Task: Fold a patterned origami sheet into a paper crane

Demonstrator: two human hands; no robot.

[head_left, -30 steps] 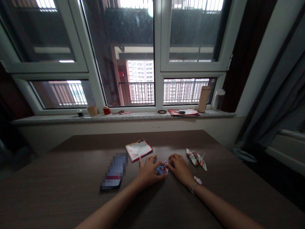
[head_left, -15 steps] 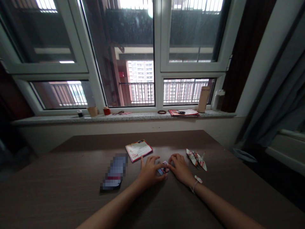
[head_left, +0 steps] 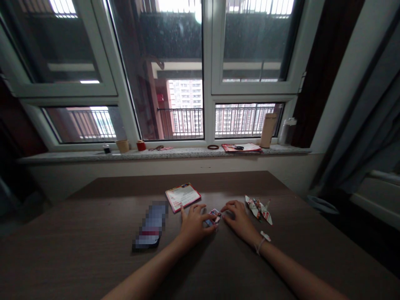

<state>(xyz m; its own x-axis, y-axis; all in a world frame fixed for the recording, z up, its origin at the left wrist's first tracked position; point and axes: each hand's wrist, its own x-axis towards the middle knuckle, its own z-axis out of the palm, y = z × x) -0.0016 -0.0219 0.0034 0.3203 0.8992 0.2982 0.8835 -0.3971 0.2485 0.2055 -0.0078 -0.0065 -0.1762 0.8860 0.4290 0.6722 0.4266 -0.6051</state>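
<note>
A small folded piece of printed paper (head_left: 214, 217) lies on the brown table in front of me. My left hand (head_left: 195, 223) holds it between thumb and index finger, the other fingers stretched out beyond. Just to the paper's right is my right hand (head_left: 239, 218), its fingers loosely bent and apart, with nothing in them. A small gap seems to separate its fingertips from the paper. Folded paper shapes (head_left: 258, 209), printed in red and white, lie right of my right hand. Beyond my left hand rests a stack of printed paper sheets (head_left: 183, 197).
A blurred-out phone-like object (head_left: 150, 226) lies left of my left arm on the table (head_left: 78, 233). Along the windowsill stand a paper cup (head_left: 122, 146), a red spool (head_left: 141, 145), papers with scissors (head_left: 242, 148) and a tan bottle (head_left: 268, 130).
My right hand has drawn back slightly to the right, off the folded paper, and its fingers have parted. My left hand stays on the paper, having moved slightly left.
</note>
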